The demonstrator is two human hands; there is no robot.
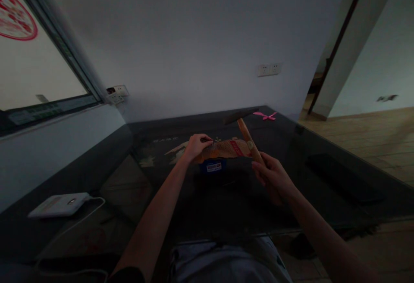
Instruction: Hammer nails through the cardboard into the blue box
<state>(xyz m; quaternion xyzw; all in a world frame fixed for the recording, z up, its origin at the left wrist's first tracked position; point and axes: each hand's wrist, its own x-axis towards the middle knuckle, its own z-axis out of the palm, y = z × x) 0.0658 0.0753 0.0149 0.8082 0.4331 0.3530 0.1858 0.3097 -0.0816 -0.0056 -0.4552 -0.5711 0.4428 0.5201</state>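
Note:
My right hand (271, 177) is closed round the wooden handle of a hammer (246, 131), whose dark head is raised above the table. My left hand (197, 144) pinches a small nail (213, 144) upright on a wooden board (226, 149) that lies across a small blue box (213, 166). The hammer head hangs above and to the right of the nail, apart from it.
All this sits on a dark glass table (323, 179). A white device with a cable (60, 204) lies at the left. A pink ribbon-like object (265, 116) is at the far edge. Wall sockets (268, 69) are behind, a doorway at the right.

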